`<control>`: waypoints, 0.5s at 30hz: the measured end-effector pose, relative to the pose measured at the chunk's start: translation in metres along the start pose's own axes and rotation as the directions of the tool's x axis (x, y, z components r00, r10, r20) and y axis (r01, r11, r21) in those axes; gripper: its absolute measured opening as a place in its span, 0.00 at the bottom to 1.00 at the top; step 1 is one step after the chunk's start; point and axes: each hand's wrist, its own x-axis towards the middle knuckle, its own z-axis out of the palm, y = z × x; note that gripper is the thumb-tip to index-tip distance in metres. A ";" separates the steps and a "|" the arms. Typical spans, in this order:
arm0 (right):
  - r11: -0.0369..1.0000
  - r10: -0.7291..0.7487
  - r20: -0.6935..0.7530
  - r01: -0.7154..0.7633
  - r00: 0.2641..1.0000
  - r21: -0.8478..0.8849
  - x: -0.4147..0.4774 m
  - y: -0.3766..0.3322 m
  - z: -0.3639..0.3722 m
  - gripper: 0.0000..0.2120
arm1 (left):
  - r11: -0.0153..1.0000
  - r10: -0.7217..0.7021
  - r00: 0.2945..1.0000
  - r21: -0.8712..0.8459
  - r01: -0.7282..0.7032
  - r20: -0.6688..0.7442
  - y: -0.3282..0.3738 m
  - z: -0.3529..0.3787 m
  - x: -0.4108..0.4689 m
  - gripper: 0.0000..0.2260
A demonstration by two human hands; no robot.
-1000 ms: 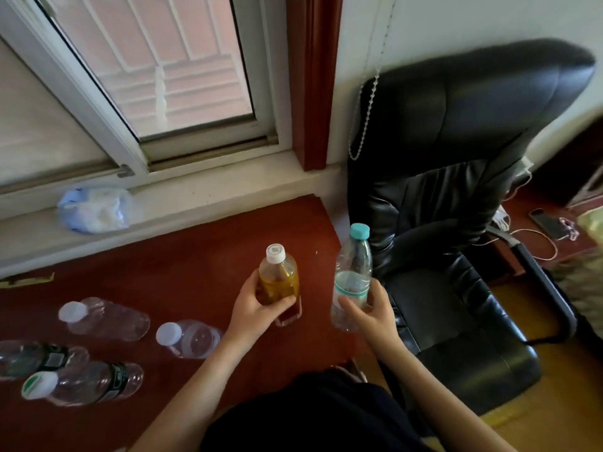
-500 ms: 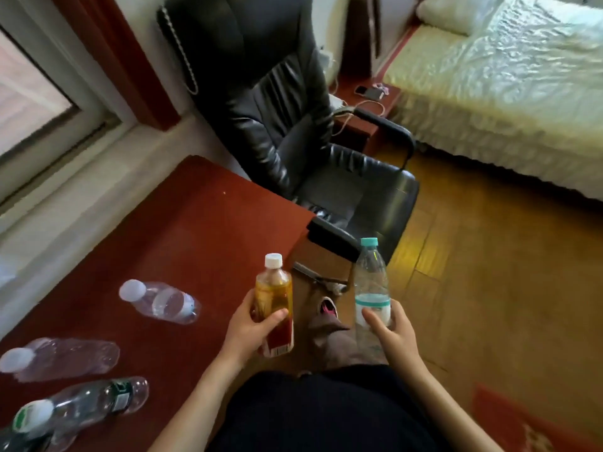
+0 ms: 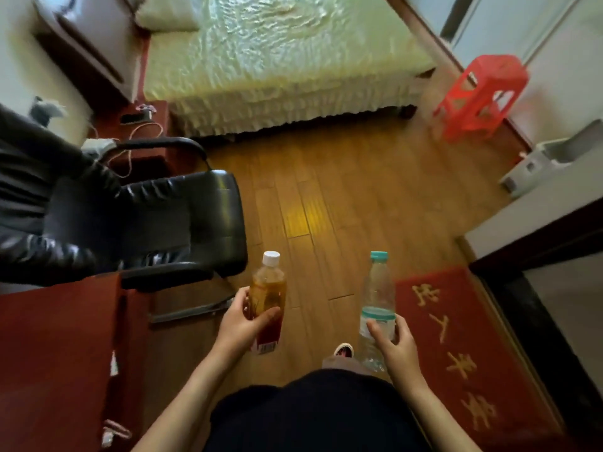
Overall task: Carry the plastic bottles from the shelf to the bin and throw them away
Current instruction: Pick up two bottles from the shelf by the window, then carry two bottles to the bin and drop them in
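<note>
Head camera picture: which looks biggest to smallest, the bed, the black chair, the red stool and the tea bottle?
1. Bed
2. Black chair, nearly as big
3. Red stool
4. Tea bottle, though it is nearer

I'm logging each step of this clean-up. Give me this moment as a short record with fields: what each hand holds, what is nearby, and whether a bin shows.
left hand: holds the tea bottle upright, white cap
right hand: holds the water bottle upright, teal cap, nearly empty
floor: wooden, open ahead
to the left: black chair
to the right: red mat
ahead: bed, red stool
bin: none clearly in view
</note>
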 end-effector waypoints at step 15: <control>0.977 0.098 -0.246 -0.046 0.964 0.207 0.168 -0.044 -0.141 0.12 | 0.998 0.029 0.989 0.056 -0.037 0.143 0.135 0.165 0.164 0.13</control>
